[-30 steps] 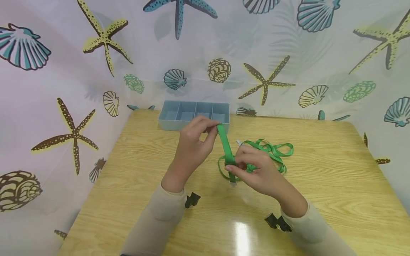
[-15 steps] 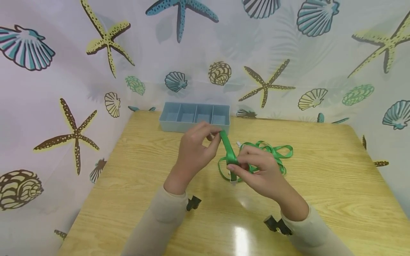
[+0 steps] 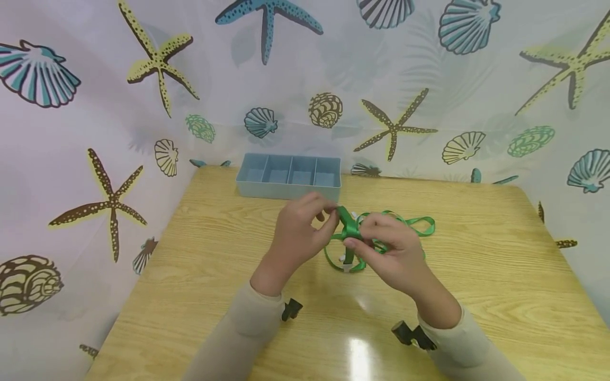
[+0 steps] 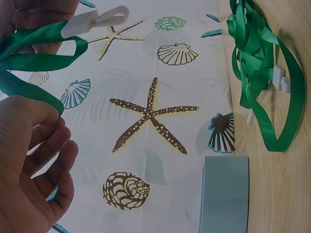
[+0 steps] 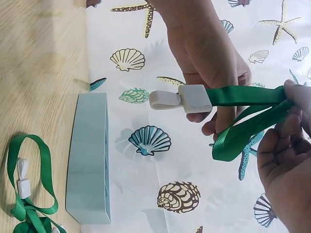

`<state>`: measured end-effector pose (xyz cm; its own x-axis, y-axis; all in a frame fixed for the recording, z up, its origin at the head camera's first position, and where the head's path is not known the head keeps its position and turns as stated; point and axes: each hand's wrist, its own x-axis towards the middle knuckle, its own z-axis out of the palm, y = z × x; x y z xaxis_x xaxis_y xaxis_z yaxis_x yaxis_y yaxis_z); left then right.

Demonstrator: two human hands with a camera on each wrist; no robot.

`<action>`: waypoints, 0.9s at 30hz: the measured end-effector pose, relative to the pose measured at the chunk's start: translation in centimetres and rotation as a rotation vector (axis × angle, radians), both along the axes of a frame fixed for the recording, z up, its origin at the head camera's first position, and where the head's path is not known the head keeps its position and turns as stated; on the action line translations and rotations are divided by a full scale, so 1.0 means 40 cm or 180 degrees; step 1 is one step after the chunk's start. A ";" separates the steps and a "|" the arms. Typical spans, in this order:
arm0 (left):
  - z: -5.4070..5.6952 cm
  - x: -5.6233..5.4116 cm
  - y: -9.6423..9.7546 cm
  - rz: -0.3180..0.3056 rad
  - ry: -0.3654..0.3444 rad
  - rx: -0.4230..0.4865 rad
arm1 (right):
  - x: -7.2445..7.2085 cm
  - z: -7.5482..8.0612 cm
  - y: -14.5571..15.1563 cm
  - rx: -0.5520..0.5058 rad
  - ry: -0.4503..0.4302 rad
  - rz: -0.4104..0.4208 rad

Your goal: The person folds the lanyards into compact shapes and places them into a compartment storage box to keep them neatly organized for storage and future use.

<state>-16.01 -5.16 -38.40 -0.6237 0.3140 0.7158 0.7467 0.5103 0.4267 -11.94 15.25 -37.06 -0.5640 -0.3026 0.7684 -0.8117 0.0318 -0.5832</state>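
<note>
A green lanyard (image 3: 351,228) with a white plastic clip (image 5: 195,98) is held up over the table between both hands. Thumb and index finger of my left hand (image 3: 302,227) pinch a folded stretch of its ribbon, at the lower left in the left wrist view. My right hand (image 3: 393,248) pinches the strap where its layers cross, thumb on the near side. In the right wrist view, the ribbon makes a loop (image 5: 228,145) left of the right fingertips, and the clip hangs free beside the left hand (image 5: 209,53).
More green lanyards (image 4: 255,58) with white clips lie in a loose tangle on the wooden table (image 3: 214,254), just beyond the right hand. A blue-grey tray (image 3: 288,190) with several compartments stands at the back. A shell-and-starfish-patterned cloth (image 3: 295,79) surrounds the table.
My left hand has come down and to the right, toward the right hand. The ribbon stretch between them has shortened and folded over; the right hand has shifted slightly right.
</note>
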 end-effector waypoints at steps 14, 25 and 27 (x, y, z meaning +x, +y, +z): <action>-0.025 0.021 0.022 -0.0539 -0.0337 0.0145 | -0.008 0.015 0.015 -0.0683 -0.0279 0.0166; -0.026 0.034 0.022 -0.1216 -0.0584 0.0123 | -0.008 0.027 0.020 -0.0845 -0.0282 0.0032; -0.025 0.036 0.020 -0.1281 -0.0619 0.0171 | -0.007 0.031 0.023 -0.0869 -0.0298 0.0076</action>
<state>-14.59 -4.35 -39.40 -0.5840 0.5247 0.6194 0.7845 0.1688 0.5967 -12.20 16.15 -35.80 -0.6315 -0.1057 0.7682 -0.7526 -0.1551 -0.6400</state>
